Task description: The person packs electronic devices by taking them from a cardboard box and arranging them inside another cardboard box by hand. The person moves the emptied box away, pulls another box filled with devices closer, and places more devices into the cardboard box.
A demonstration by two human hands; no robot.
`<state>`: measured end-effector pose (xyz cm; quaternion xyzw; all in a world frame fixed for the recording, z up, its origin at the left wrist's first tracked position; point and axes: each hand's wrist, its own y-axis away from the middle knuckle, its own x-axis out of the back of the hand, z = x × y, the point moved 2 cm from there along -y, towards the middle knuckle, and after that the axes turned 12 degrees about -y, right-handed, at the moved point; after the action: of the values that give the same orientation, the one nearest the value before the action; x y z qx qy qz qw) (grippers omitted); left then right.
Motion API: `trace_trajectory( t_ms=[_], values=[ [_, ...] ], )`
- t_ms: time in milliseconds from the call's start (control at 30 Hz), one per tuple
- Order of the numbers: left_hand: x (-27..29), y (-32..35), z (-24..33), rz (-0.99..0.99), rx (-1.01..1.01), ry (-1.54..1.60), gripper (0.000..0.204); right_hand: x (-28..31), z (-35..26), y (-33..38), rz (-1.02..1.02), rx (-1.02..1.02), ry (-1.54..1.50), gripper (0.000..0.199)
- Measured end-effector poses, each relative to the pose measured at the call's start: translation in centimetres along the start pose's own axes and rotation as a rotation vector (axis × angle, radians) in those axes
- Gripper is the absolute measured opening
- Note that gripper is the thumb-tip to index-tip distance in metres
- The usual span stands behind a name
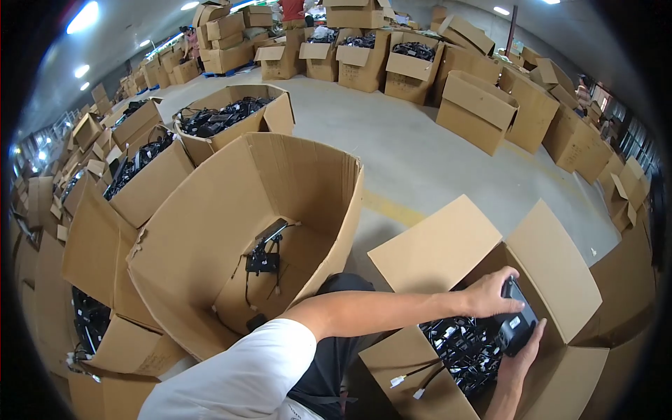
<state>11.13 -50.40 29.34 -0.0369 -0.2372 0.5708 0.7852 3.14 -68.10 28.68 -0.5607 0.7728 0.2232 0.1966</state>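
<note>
Both my hands grip a black box-shaped electronic device point(516, 323) with a small pale label, above an open carton point(553, 259) at the lower right. My left hand point(490, 294) has reached across and closes round its upper end. Lower down, my right hand point(523, 357) clasps the other side of it. Below the device, a tangle of black cables point(458, 343) with white plugs fills the carton. Two leads with white connectors point(418, 393) hang over its near left flap.
Left of my arm stands a large open carton point(203, 189) with a few black cabled devices point(263, 260) on its bottom. Cartons of black parts point(217, 115) stand beyond it. More cartons point(476, 105) line the far side, across grey floor with a yellow line point(392, 208). A person in red point(292, 10) stands far off.
</note>
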Motion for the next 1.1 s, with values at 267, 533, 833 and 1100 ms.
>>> trace_trajectory(
  t_ms=[267, 533, 833, 1100],
  values=[
    [-0.4, 2.1, 2.0, 0.294, -0.213, -0.136, 0.047, 0.7, 2.6, 0.0, 0.174, -0.003, -0.083, 0.049],
    [-0.7, 0.0, -0.5, 0.143, -0.195, -0.005, 0.059, -1.8, -0.3, -0.7, 0.185, 0.305, 0.112, 0.032],
    [0.5, -0.6, 2.6, -0.363, -0.033, 0.139, 0.058, -1.3, -6.7, 0.3, 0.056, 0.783, 0.736, 0.040],
    [-1.4, -0.6, 2.0, -0.457, 0.056, 0.098, 0.057, -0.1, -8.6, -1.2, -0.133, 0.656, 0.801, 0.053]
  ],
)
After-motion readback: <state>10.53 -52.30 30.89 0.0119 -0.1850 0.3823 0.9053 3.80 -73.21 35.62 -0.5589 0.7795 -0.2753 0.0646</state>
